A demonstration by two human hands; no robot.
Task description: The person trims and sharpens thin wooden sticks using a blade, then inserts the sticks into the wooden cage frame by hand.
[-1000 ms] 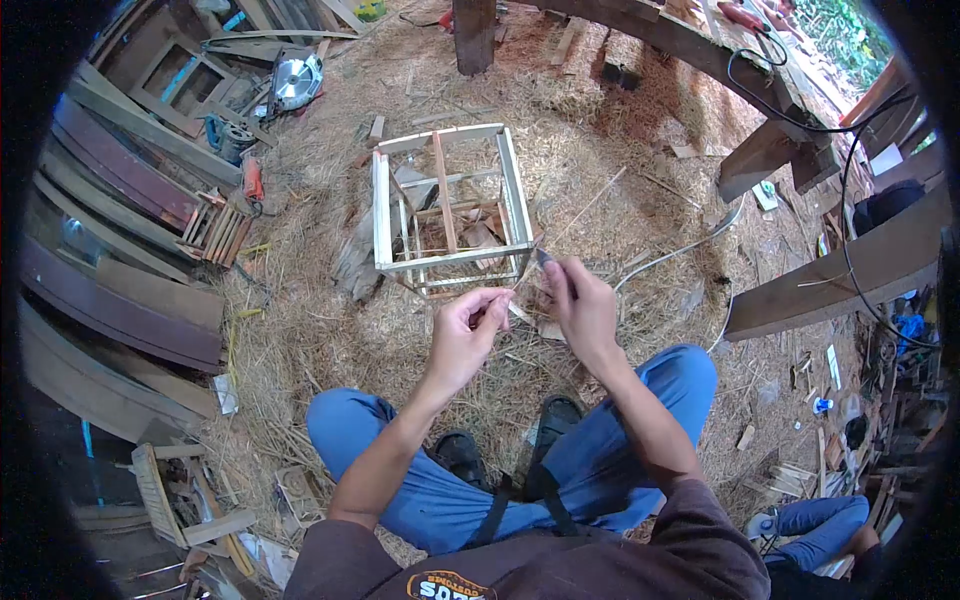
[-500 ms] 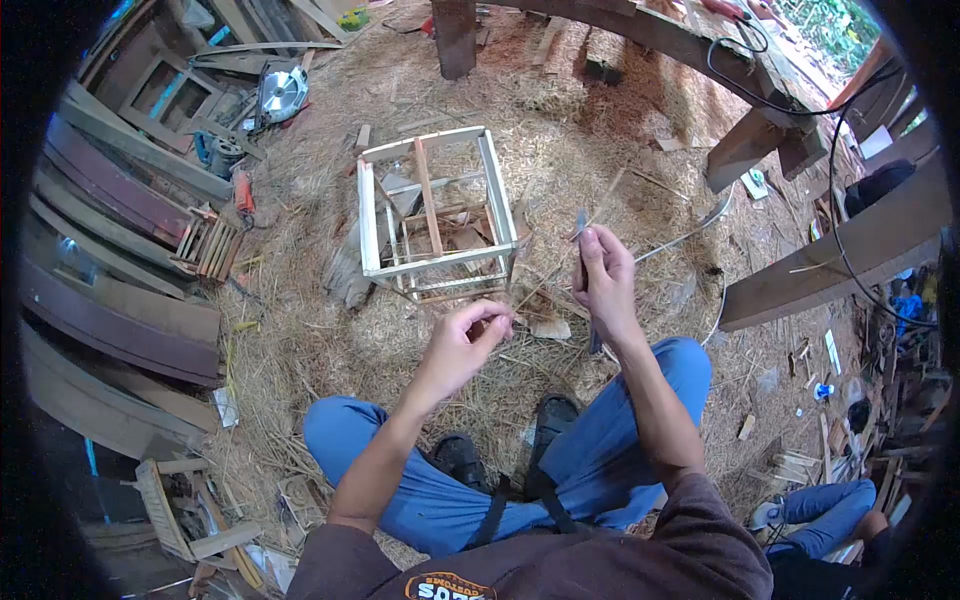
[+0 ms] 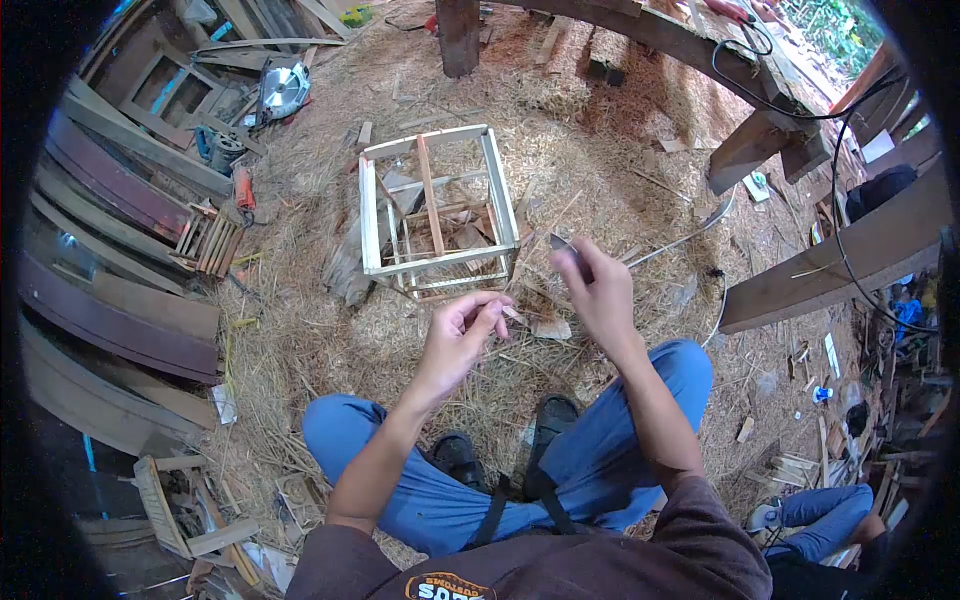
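In my right hand is a knife, closed within the fingers; its grey blade points up and left, and the handle is mostly hidden. My left hand sits lower and to the left, pinching a thin pale strip of wood at the fingertips. A gap separates the blade from the strip. Just beyond both hands stands a small box-shaped frame of wooden sticks, with a reddish stick across its top.
Shavings cover the ground. A circular saw and an orange-handled power tool lie at left, near stacked boards. Heavy beams and a black cable are at right. Another person's legs show at lower right.
My right hand has moved slightly left and down, and the knife has turned so its blade points more to the left. My left hand has barely shifted.
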